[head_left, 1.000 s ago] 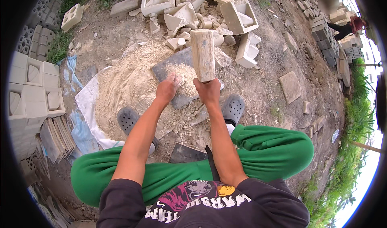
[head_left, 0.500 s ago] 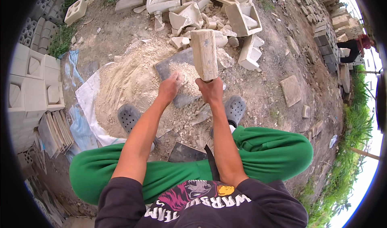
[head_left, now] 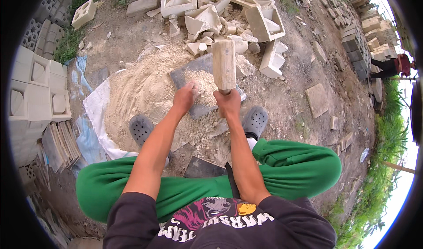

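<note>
My right hand (head_left: 228,103) is wrapped round the handle of a wooden mallet (head_left: 224,64), whose thick, pale block head stands over a dark flat slab (head_left: 185,74). Crushed pale stone (head_left: 203,81) lies in a small heap on that slab, partly behind the mallet. At the left edge of this heap is my left hand (head_left: 185,95), its fingers curled and pressed together. What they hold, if anything, is hidden. A broad mound of pale crumbs and powder (head_left: 136,90) spreads left of the slab, over a white sheet (head_left: 98,106).
Broken pale blocks (head_left: 204,20) are piled beyond the slab. My grey clogs (head_left: 255,120) stand on either side. Stacked pale blocks (head_left: 37,88) and leaning flat tiles (head_left: 61,143) are at the left. A flat stone (head_left: 317,99) lies right. Another person (head_left: 392,66) is at far right.
The mallet's head has dropped slightly towards me, and my right hand has moved a little down with it. My left hand stays nearly in place. The far person has shifted.
</note>
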`<action>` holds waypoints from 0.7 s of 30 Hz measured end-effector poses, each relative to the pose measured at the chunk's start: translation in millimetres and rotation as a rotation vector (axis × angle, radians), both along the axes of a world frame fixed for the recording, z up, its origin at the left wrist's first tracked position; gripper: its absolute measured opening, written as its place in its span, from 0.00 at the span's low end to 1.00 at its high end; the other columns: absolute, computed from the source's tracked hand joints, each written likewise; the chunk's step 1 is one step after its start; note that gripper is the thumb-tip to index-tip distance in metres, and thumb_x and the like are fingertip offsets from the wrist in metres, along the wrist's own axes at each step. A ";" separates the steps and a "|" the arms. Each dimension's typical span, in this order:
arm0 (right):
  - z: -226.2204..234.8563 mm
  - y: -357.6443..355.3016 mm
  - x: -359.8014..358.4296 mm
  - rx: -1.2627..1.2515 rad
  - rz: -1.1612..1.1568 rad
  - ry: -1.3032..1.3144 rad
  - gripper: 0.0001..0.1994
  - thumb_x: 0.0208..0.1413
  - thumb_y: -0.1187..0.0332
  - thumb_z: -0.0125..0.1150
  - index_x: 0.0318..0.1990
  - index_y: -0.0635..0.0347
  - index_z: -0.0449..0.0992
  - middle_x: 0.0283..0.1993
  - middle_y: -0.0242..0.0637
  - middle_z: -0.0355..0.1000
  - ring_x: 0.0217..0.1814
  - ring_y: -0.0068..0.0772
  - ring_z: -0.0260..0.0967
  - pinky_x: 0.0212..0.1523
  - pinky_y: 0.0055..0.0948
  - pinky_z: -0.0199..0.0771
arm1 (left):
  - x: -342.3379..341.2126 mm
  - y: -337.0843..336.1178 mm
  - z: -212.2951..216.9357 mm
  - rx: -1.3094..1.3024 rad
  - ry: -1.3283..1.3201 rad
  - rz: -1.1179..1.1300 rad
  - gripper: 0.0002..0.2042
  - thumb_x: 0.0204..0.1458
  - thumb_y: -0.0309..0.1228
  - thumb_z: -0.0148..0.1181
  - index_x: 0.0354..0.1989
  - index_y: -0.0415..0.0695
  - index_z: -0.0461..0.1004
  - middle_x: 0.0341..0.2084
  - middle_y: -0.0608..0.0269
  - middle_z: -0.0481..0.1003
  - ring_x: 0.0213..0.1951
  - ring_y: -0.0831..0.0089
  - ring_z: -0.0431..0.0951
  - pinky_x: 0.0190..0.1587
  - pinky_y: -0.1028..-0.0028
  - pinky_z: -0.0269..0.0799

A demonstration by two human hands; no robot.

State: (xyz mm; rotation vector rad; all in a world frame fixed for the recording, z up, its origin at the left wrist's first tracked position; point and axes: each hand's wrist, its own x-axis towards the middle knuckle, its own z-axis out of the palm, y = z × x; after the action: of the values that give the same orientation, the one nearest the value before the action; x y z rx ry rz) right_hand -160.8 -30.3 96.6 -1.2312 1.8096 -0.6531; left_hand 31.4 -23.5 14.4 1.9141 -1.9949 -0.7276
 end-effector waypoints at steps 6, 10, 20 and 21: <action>-45.8 25.9 15.1 -0.175 0.069 0.106 0.16 0.44 0.62 0.70 0.36 0.65 0.81 0.32 0.51 0.80 0.39 0.49 0.82 0.36 0.42 0.77 | 5.3 -2.0 -13.8 -0.140 -0.095 -0.131 0.17 0.59 0.33 0.57 0.54 0.39 0.76 0.62 0.50 0.71 0.55 0.53 0.77 0.51 0.59 0.78; -67.3 25.2 -6.2 0.280 0.058 0.011 0.20 0.42 0.58 0.71 0.40 0.64 0.81 0.36 0.51 0.81 0.41 0.50 0.81 0.41 0.41 0.78 | 5.9 -4.9 -21.4 -0.130 -0.064 -0.145 0.20 0.57 0.32 0.58 0.58 0.42 0.75 0.63 0.50 0.69 0.55 0.52 0.77 0.51 0.58 0.78; -3.2 0.8 12.1 -0.198 0.023 -0.110 0.20 0.41 0.59 0.70 0.37 0.68 0.80 0.33 0.54 0.80 0.37 0.53 0.81 0.39 0.42 0.77 | 10.9 -0.2 -34.3 -0.200 0.000 -0.033 0.22 0.65 0.38 0.50 0.62 0.36 0.70 0.58 0.46 0.74 0.47 0.48 0.80 0.49 0.56 0.77; -29.3 6.1 7.9 -0.204 0.022 -0.104 0.20 0.41 0.59 0.70 0.37 0.68 0.80 0.33 0.54 0.80 0.37 0.53 0.81 0.39 0.42 0.77 | 7.6 -2.7 -31.6 -0.206 0.006 -0.034 0.22 0.65 0.38 0.50 0.62 0.36 0.70 0.58 0.46 0.74 0.47 0.48 0.80 0.49 0.56 0.77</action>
State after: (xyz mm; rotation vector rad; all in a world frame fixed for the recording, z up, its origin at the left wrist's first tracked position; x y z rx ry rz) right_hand -152.9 -24.2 67.3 -1.3226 1.6731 -0.8905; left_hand 39.0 -26.2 -17.2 1.7624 -2.0167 -0.5126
